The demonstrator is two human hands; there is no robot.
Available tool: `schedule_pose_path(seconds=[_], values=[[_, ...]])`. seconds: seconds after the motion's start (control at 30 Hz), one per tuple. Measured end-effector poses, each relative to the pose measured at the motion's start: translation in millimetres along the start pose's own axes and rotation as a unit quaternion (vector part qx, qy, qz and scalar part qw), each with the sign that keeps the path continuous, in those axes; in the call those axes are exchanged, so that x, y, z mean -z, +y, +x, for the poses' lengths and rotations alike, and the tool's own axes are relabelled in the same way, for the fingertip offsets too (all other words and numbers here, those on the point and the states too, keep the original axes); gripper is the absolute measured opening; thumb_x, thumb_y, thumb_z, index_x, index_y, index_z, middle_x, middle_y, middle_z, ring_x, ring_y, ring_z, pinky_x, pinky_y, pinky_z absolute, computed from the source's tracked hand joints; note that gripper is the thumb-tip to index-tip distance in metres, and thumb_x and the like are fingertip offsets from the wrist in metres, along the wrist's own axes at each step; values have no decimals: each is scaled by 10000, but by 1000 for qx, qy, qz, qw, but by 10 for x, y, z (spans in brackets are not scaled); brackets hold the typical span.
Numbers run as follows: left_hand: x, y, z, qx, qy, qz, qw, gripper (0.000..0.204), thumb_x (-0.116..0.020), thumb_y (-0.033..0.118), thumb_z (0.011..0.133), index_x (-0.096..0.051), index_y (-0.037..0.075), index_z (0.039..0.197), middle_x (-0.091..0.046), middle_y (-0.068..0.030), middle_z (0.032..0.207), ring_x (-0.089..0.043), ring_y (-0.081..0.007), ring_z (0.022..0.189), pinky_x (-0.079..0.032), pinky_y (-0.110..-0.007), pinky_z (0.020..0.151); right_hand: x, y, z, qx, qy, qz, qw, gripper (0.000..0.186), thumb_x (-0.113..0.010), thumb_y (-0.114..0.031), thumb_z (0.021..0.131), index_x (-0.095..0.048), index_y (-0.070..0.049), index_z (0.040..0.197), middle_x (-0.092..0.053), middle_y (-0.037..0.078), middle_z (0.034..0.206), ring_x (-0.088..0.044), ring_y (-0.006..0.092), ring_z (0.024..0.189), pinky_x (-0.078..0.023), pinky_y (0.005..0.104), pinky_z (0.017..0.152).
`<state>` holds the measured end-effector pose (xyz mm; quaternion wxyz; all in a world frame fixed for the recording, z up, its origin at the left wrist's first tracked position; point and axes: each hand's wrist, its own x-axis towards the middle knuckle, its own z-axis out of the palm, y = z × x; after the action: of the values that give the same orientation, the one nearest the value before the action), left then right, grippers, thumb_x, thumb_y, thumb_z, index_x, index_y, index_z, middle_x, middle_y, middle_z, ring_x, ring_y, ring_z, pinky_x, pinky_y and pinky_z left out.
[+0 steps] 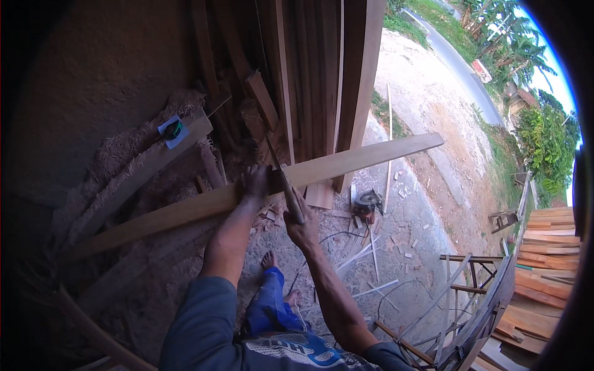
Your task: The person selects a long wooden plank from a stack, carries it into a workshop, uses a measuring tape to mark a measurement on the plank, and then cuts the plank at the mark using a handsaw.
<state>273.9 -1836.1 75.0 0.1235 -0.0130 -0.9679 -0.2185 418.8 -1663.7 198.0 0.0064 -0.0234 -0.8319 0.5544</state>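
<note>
A long pale plank (365, 157) runs diagonally across the middle, up to the right. My left hand (252, 185) grips this plank with its fingers curled over it, partly in shadow. Just to the right, my right hand (300, 226) is closed on the handle of a long, narrow-bladed hand tool (288, 188), seen nearly edge-on, which crosses the plank and points away from me. At the left, a green and black object (174, 130), possibly a tape measure, rests on a light blue sheet atop a board covered with wood shavings (127, 148).
Upright boards (359, 74) lean at the back. A power tool (366, 204) with a cord lies on the concrete floor (408, 235) among offcuts and thin strips. A metal frame (470, 287) and stacked boards (544, 266) stand at the right. Outside are a path (464, 86) and plants.
</note>
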Motion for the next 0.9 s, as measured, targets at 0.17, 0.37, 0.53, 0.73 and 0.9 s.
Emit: schedule_pose_path(seconds=[0.17, 0.37, 0.53, 0.73, 0.9], values=[[42, -91, -36, 40, -6, 52, 998, 284, -504, 379, 991, -619, 131, 917, -645, -121, 983, -595, -365, 998, -449, -564, 832, 790, 392, -2283, 58, -20, -167, 984, 529, -693, -136, 878, -549, -37, 1377, -652, 217, 1253, -677, 343, 1108, -536, 374, 923], [-80, -2, -24, 21, -7, 63, 998, 252, -506, 337, 982, -630, 125, 927, -654, -125, 1015, -595, -356, 1037, -455, -560, 870, 139, 459, -871, 38, 39, -80, 995, 559, -691, -164, 880, -517, -50, 1399, -662, 250, 1177, -675, 390, 1059, -532, 399, 886], [-60, -111, 0, 2, -3, 33, 999, 265, -512, 347, 981, -634, 117, 930, -654, -132, 1017, -593, -368, 1034, -455, -559, 866, 123, 235, -262, -8, -25, 40, 999, 583, -669, -131, 857, -510, -80, 1415, -647, 268, 1151, -674, 409, 1018, -527, 426, 830], [-30, -135, 3, 34, -14, 52, 998, 311, -489, 389, 1002, -624, 122, 918, -648, -149, 1021, -588, -392, 1026, -447, -576, 870, 784, 69, -2053, 30, -31, -64, 997, 575, -657, -124, 895, -481, -67, 1439, -643, 203, 1271, -661, 321, 1142, -535, 373, 923], [-77, -39, -3, 27, -7, 19, 999, 286, -513, 382, 997, -621, 128, 925, -645, -151, 1037, -580, -399, 1041, -437, -606, 874, 192, 24, -372, -9, -18, -13, 1000, 621, -647, -94, 841, -480, -91, 1439, -646, 249, 1209, -686, 362, 1028, -526, 408, 882]])
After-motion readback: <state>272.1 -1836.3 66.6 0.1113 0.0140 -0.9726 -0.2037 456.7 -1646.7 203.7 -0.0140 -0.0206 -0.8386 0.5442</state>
